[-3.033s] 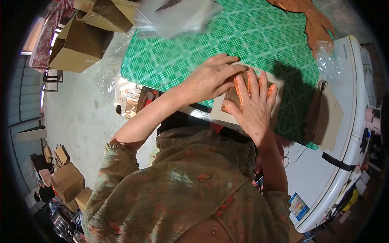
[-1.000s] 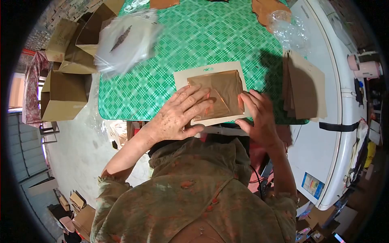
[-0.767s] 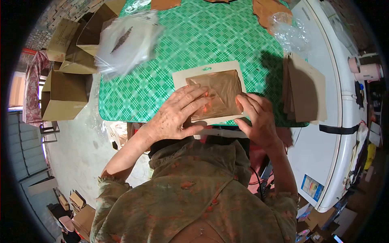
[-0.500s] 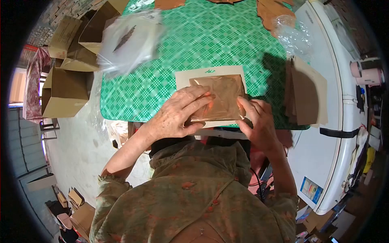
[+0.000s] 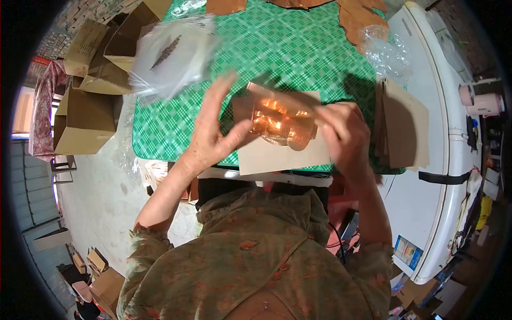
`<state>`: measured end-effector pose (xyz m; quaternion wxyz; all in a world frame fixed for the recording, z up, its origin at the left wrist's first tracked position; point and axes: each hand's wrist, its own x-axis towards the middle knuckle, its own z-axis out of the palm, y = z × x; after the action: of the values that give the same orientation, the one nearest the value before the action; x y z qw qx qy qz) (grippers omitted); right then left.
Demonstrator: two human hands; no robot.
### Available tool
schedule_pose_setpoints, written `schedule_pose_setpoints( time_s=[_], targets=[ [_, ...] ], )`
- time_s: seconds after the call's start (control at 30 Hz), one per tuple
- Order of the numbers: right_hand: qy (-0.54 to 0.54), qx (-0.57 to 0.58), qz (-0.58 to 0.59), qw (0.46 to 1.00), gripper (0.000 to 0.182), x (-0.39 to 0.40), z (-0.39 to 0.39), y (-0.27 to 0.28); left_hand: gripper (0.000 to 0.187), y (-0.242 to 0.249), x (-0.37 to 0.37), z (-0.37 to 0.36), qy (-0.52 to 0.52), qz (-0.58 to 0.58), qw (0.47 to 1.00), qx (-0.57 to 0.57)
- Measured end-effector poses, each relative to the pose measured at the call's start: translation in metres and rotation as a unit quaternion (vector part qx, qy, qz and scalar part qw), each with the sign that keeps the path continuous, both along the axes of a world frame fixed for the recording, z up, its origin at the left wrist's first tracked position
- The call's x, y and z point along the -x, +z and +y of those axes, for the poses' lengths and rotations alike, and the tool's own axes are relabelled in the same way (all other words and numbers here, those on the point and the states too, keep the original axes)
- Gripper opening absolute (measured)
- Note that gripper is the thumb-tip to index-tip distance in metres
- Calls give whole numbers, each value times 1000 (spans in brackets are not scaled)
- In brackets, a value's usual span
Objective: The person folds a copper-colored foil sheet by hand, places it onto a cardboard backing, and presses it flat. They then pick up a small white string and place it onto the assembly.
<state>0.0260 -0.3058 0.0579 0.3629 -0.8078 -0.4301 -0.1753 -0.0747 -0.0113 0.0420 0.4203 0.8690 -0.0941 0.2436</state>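
Note:
A square brown packet in shiny, see-through plastic [image 5: 280,120] is tipped up over a flat beige card [image 5: 282,159]. My right hand [image 5: 349,128] pinches the packet by its right edge. Light glares off the wrinkled film on its near face. To the left of the packet, my left hand [image 5: 216,128] is open, fingers pointing away from me and thumb spread towards the packet's lower left corner. Both the packet and my left fingers are somewhat blurred. Underneath lies a green checked tablecloth [image 5: 298,53], over which the card sits at the near edge.
A pile of clear plastic bags [image 5: 173,58] lies at the table's far left. Several beige cards [image 5: 405,125] stand at the right, near crumpled clear plastic [image 5: 385,50]. Brown leather-like pieces [image 5: 360,21] lie along the far side. Open cardboard boxes [image 5: 88,120] flank the table's left.
The packet has risen off the card and tilted, its far edge up. My left hand has let go and opened out to the left. More of the card shows at the near side.

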Motion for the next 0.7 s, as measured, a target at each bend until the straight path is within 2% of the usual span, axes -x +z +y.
schedule_pose_setpoints(
  time_s=[0.03, 0.07, 0.13, 0.23, 0.33, 0.4, 0.53, 0.7],
  targets=[
    [-11, -29, -18, 999, 22, -11, 4, 0, 79, -2, -3, 5, 3, -7, 1000, 19],
    [-59, -26, 89, 994, 20, -21, 8, 3, 77, -1, -5, 6, 8, -9, 1000, 22],
    [-150, -17, 299, 942, 18, -42, 14, 10, 74, 2, -9, 4, 18, -11, 999, 28],
    [-73, -150, 391, 905, 23, -92, 7, -17, 60, 3, -10, -4, -14, 19, 999, -46],
    [-100, -211, 450, 862, 29, -93, 12, -23, 55, -1, -15, -14, -76, 29, 995, -57],
    [-132, -214, 449, 858, 35, -89, 13, -31, 55, -11, -17, -18, -98, 10, 991, -87],
    [-166, -221, 454, 847, 53, -78, 11, -39, 61, -13, -24, -27, -85, 1, 983, -163],
    [-130, -249, 490, 825, 58, -60, 15, -26, 59, -9, -35, -44, -82, -21, 963, -255]
  ],
)
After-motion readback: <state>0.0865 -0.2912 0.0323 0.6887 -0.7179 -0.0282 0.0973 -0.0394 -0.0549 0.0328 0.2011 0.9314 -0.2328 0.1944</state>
